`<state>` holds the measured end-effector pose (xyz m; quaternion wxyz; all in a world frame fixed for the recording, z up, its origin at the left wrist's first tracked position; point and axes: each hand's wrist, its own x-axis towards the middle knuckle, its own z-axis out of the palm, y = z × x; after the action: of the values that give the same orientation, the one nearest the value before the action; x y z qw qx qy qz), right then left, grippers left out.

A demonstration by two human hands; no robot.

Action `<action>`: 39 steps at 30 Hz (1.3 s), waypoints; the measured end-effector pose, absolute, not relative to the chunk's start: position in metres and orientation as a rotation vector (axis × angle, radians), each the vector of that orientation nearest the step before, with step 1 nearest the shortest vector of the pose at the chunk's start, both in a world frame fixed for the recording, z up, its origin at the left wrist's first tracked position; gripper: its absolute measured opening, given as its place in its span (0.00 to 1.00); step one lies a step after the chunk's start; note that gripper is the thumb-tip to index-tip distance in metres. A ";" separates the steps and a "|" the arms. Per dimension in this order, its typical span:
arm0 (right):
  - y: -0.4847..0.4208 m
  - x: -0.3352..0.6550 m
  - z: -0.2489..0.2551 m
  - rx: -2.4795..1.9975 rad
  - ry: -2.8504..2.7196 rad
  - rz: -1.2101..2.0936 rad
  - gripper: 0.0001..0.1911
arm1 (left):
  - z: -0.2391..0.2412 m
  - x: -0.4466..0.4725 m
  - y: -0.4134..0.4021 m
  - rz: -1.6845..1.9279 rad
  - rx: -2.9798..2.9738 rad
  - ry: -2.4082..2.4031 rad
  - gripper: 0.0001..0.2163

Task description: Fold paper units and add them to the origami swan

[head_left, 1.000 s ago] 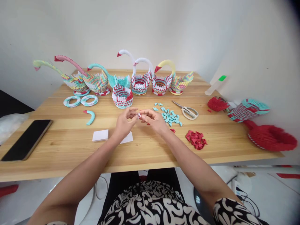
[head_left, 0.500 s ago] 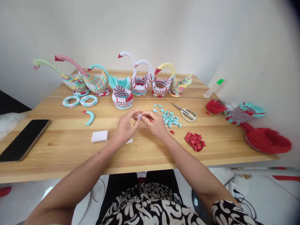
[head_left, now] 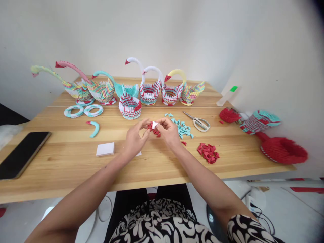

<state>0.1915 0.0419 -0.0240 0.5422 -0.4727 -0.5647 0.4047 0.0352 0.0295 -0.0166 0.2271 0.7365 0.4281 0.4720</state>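
My left hand [head_left: 134, 139] and my right hand [head_left: 168, 131] meet over the middle of the wooden table [head_left: 76, 162]. Both pinch a small white folded paper piece [head_left: 154, 125] between their fingertips. A few red paper pieces [head_left: 155, 131] lie on the table just under the fingers. A white paper stack [head_left: 105, 149] sits left of my left wrist. Loose teal folded pieces [head_left: 183, 128] lie right of my right hand, and a pile of red folded pieces [head_left: 209, 152] lies further right.
Several paper swans [head_left: 149, 88] and a round paper basket [head_left: 130, 107] line the back. Two teal rings [head_left: 83, 110] and a curved teal neck [head_left: 94, 128] lie left. Scissors [head_left: 198, 122], a phone [head_left: 21, 154] and red and teal paper models [head_left: 265, 135] are also there.
The fingers have worked the white piece: it now shows as a small white triangle held slightly higher between both hands. The view has shifted a little.
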 end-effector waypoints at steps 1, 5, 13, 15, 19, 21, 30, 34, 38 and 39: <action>0.043 0.191 -0.025 -1.123 -1.299 1.009 0.08 | -0.017 0.035 0.030 1.257 1.981 1.188 0.13; 0.042 0.187 -0.027 -1.102 -1.294 0.998 0.08 | -0.018 0.036 0.031 1.209 1.879 1.248 0.07; 0.035 0.181 -0.033 -1.075 -1.497 0.828 0.17 | -0.011 0.036 0.027 1.284 1.796 1.243 0.07; 0.032 0.180 -0.031 -1.093 -1.578 0.732 0.16 | -0.010 0.036 0.027 1.291 1.764 1.241 0.07; 0.029 0.177 -0.028 -1.098 -1.645 0.615 0.15 | -0.009 0.034 0.031 1.276 1.613 1.222 0.07; 0.029 0.176 -0.027 -1.069 -1.632 0.711 0.15 | -0.009 0.033 0.035 1.253 1.462 1.197 0.07; 0.041 0.190 -0.019 -0.999 -1.218 1.425 0.18 | -0.014 0.031 0.040 1.133 1.288 0.944 0.09; 0.043 0.191 -0.020 -1.032 -1.254 1.361 0.18 | -0.014 0.029 0.040 1.105 1.301 0.982 0.09; 0.043 0.190 -0.024 -1.073 -1.389 1.174 0.14 | -0.010 0.031 0.037 1.199 1.556 1.211 0.06; 0.043 0.190 -0.025 -1.072 -1.402 1.142 0.13 | -0.009 0.031 0.037 1.225 1.590 1.225 0.06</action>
<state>0.1903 0.0428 -0.0254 0.4966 -0.4424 -0.5789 0.4717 0.0311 0.0368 -0.0093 0.3850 0.6241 0.4808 0.4808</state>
